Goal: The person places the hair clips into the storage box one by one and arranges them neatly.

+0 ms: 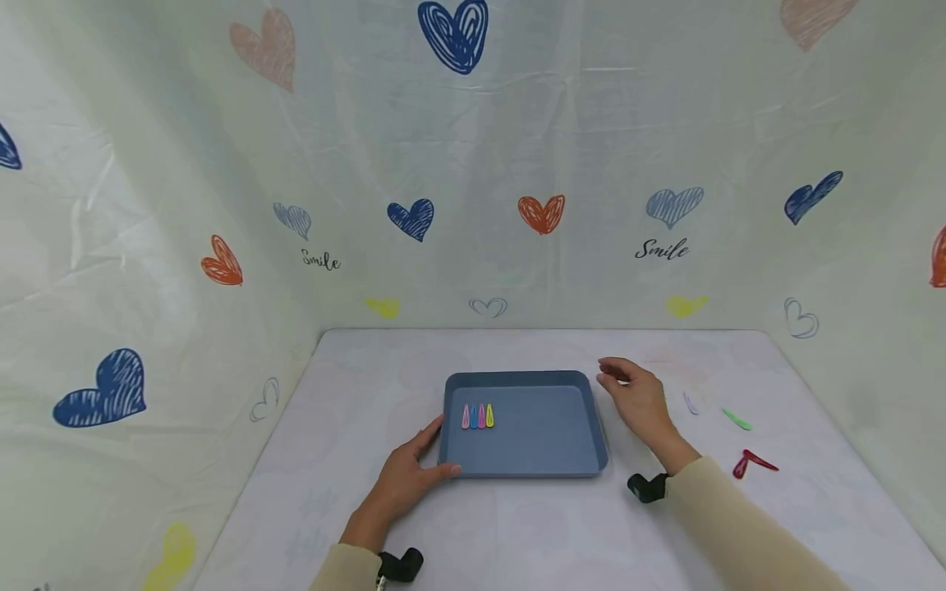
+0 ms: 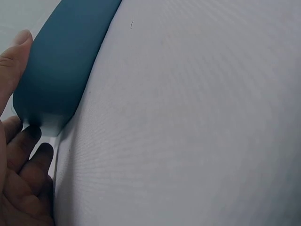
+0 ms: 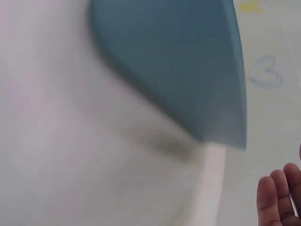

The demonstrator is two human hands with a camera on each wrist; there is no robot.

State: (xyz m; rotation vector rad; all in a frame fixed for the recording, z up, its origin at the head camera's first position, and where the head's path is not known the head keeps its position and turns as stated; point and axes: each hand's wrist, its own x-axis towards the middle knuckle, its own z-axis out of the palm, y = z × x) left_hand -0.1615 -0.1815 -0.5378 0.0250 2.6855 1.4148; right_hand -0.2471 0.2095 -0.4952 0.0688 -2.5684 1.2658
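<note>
A blue-grey tray point(image 1: 547, 443) lies on the white table. Inside it, toward the left, several snap hair clips stand side by side in a row: a pale pink clip point(image 1: 466, 417), a blue one, a magenta one and a yellow clip point(image 1: 490, 416). My left hand point(image 1: 402, 476) holds the tray's front left corner, thumb at the front rim and fingers along the left wall; the left wrist view shows its fingertips point(image 2: 33, 132) against the tray's outside. Just off the back right corner, my right hand point(image 1: 639, 402) hovers with loosely bent fingers and nothing in them.
Right of the tray, on the table point(image 1: 532, 533), lie a lilac hair clip point(image 1: 691, 403), a green hair clip point(image 1: 737, 419) and dark red hair clips point(image 1: 761, 460) touching each other. A heart-printed curtain point(image 1: 488, 148) rises behind and beside the table.
</note>
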